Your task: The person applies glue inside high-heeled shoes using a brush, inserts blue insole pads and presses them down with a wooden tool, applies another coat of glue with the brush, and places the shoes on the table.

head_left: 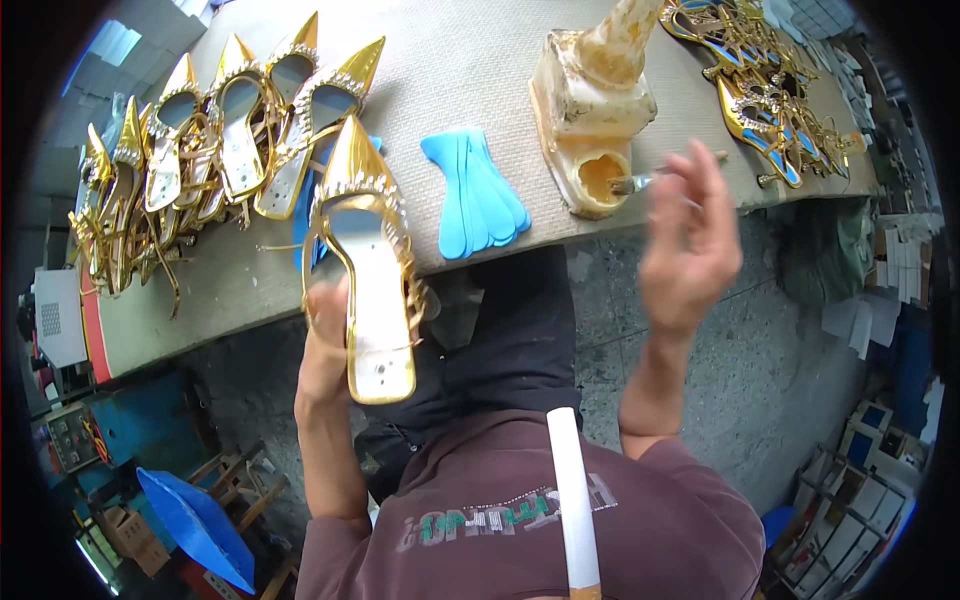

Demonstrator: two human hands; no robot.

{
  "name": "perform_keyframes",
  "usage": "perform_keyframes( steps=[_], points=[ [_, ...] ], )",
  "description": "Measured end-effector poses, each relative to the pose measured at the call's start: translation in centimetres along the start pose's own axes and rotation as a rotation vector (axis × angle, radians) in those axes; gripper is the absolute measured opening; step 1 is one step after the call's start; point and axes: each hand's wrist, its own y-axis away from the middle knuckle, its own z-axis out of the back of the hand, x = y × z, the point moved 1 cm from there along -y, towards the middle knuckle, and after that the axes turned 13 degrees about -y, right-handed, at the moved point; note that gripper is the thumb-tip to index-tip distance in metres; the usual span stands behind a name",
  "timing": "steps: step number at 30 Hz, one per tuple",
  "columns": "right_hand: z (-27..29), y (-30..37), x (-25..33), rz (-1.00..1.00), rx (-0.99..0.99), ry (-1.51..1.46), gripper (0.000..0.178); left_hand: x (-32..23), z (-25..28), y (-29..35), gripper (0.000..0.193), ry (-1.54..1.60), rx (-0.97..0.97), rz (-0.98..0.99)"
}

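Observation:
A gold pointed shoe with a beaded edge, straps and a white insole is in my left hand, its toe up over the table's front edge. My fingers are closed round its side and partly hidden behind it. My right hand, smeared by motion, is raised beside the glue pot. Its fingers look stretched out across a brush, whose bristles sit in the pot's yellowed opening and whose handle passes behind the fingers. Between the hands lies a fanned stack of blue insole pieces.
Several gold shoes with white insoles crowd the table's left side. More gold shoes with blue insoles lie at the far right of the table. A white cigarette juts up at the lower centre. Below left is a blue tray-like thing.

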Motion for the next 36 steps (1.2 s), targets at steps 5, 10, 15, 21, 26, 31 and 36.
perform_keyframes(
  steps=[5, 10, 15, 21, 26, 31, 36],
  points=[
    [6.1, -6.3, -13.3, -0.766, -0.063, 0.262, 0.067, -0.4, -1.9, 1.0, 0.141, 0.073, -0.011, 0.089],
    [6.4, -8.4, -17.9, -0.914, 0.057, -0.219, 0.047, 1.3, -2.3, -1.4, 0.142, 0.17, -0.035, 0.043],
    [10.8, -3.6, -4.9, -0.074, -0.19, -0.381, 0.032, 2.0, -2.5, -2.7, 0.134, 0.171, -0.168, 0.063],
    [9.4, -0.7, 4.6, -0.009, 0.164, -0.278, 0.042, 1.3, -0.4, -2.6, 0.118, 0.143, -0.139, 0.201],
    [6.6, -2.1, 0.0, -0.215, 0.284, -0.169, 0.041, 2.7, 0.2, -2.5, 0.115, 0.05, -0.219, 0.163],
    [3.1, -4.1, -1.2, -0.241, 0.224, 0.034, 0.042, 2.4, -2.7, -2.2, 0.127, -0.028, -0.161, 0.057],
    [1.5, -4.9, -4.1, -0.274, 0.225, 0.066, 0.026, 1.7, -3.1, -2.5, 0.128, -0.109, -0.115, 0.089]
  ],
)
